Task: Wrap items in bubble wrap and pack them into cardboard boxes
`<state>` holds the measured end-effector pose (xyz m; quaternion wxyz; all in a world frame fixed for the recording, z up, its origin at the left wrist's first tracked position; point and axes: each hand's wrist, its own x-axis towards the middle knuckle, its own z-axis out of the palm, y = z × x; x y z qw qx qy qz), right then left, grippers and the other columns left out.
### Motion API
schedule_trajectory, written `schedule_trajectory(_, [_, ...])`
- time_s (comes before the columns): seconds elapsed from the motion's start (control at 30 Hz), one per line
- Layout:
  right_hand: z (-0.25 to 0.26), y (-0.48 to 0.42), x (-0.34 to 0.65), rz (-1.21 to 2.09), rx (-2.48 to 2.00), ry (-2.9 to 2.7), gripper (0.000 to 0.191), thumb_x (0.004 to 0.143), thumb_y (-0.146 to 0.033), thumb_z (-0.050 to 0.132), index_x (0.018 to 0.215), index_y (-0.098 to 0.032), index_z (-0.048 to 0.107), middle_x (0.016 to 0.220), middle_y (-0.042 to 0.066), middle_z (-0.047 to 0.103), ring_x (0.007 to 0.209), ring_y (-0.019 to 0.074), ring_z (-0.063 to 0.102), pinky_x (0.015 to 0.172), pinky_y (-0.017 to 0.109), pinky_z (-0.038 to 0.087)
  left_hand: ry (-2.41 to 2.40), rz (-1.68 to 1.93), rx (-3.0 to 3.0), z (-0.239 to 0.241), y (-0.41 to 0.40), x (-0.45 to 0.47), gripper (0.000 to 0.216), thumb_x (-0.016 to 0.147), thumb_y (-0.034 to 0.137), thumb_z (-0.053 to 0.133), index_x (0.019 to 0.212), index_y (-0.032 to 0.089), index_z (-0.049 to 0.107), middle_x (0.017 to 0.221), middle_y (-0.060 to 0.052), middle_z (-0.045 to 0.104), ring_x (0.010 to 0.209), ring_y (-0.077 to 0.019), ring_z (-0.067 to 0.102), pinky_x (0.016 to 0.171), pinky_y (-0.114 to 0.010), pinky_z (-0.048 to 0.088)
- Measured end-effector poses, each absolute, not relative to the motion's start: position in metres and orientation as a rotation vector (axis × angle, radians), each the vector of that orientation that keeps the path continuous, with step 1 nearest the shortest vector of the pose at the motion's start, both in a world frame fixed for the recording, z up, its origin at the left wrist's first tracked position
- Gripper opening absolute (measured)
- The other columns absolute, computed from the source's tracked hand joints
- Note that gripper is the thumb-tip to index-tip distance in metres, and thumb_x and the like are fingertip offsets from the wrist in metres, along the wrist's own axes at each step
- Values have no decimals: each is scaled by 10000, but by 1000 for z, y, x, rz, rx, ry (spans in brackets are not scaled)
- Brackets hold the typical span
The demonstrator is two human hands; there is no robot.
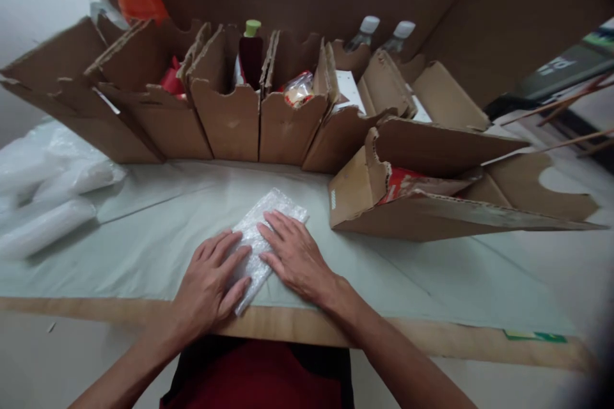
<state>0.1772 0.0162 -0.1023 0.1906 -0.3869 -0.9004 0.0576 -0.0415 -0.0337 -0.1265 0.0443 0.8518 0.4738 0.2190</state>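
Observation:
A flat, folded sheet of bubble wrap point(277, 203) lies at a slant on the pale green cloth near the table's front edge. My left hand point(211, 275) rests on its left side, fingers spread and pointing toward the far right. On its right side lies my right hand point(296, 254), palm down with the fingers stretched out over the plastic. Both hands press flat and neither grips anything. Whether something is inside the wrap I cannot tell.
A row of cardboard bins point(235, 124) lines the back, holding bottles and packets. Another cardboard bin point(412, 214) with a red packet stands at right. Several bubble wrap rolls point(52, 223) are piled at left on the cloth point(158, 230). The wooden edge point(422, 335) runs in front.

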Motion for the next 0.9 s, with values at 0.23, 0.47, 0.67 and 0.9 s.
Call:
schedule_trajectory(0.23, [-5,-9,282,-568,-1338,-1926,609,887,-166,743,1458,-225,540,1387,127,658,1426,350,507,1165,562,408,1414,714,2591,-135,-36,-49,382,991,286,547,1368,226,557,1473,-140,556,1393,-349,485,1060,-505,428])
schedule_trajectory(0.47, [-15,-6,335,-691,-1405,-1954,208,878,-44,695,1019,-197,710,971,65,783,1068,316,727,1070,603,479,1415,702,2613,-141,-37,-51,427,985,304,554,1408,250,545,1502,-126,542,1396,-345,484,1048,-489,434])
schedule_trajectory(0.67, [-16,-27,325,-681,-1371,-1820,336,848,-73,757,1154,-195,692,1107,93,770,1172,339,685,1056,558,496,1419,697,2611,-142,-35,-52,418,982,305,564,1396,256,547,1494,-132,543,1383,-350,502,1050,-500,450])
schedule_trajectory(0.9, [-42,-26,248,-100,-1128,-2170,295,928,-102,602,1203,-202,643,1355,137,671,1317,310,599,1051,497,524,1481,768,2500,-112,-40,-41,408,985,313,572,1378,218,518,1470,-170,544,1395,-360,493,1081,-550,475])
